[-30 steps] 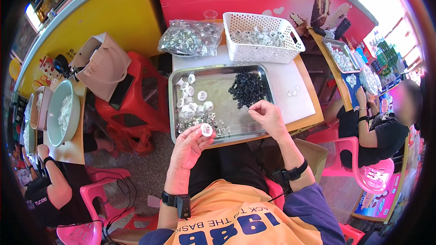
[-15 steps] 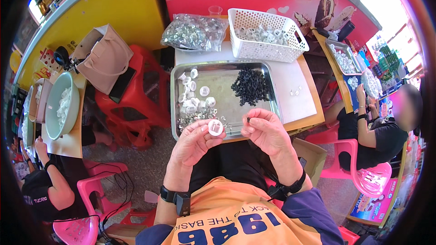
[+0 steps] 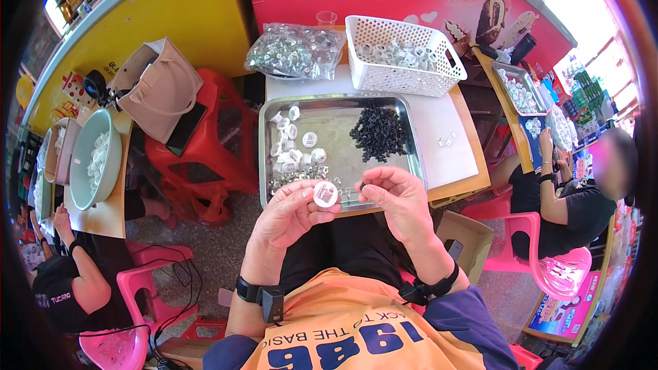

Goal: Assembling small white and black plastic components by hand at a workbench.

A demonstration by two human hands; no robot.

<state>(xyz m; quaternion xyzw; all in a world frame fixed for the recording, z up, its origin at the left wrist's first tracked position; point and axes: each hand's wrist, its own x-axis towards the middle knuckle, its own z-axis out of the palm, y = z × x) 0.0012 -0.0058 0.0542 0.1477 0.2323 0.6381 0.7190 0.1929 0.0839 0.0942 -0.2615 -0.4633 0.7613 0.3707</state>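
Note:
Between the thumb and fingers of my left hand (image 3: pixel 291 212) is a round white plastic part (image 3: pixel 325 194), its flat face turned up. My right hand (image 3: pixel 397 199) pinches a small black part (image 3: pixel 363 186) a short way to the right of the white one; the two parts are apart. Both hands are over the near edge of a metal tray (image 3: pixel 336 101). In the tray lie white round plastic parts (image 3: pixel 291 159) on the left, small metal pieces (image 3: pixel 295 179) near my left fingers, and a pile of small black parts (image 3: pixel 378 131) on the right.
Behind the tray stand a bag of metal pieces (image 3: pixel 295 51) and a white perforated basket (image 3: pixel 404 81) with clear-white parts. A few small pieces (image 3: pixel 447 140) lie on the white board. Left: red stool (image 3: pixel 219 109), green basin (image 3: pixel 81 164). Co-workers sit at both sides, one by a pink chair (image 3: pixel 507 219).
My right hand has moved left, bringing the black part closer to the white one. My left hand has hardly moved and still holds the white part.

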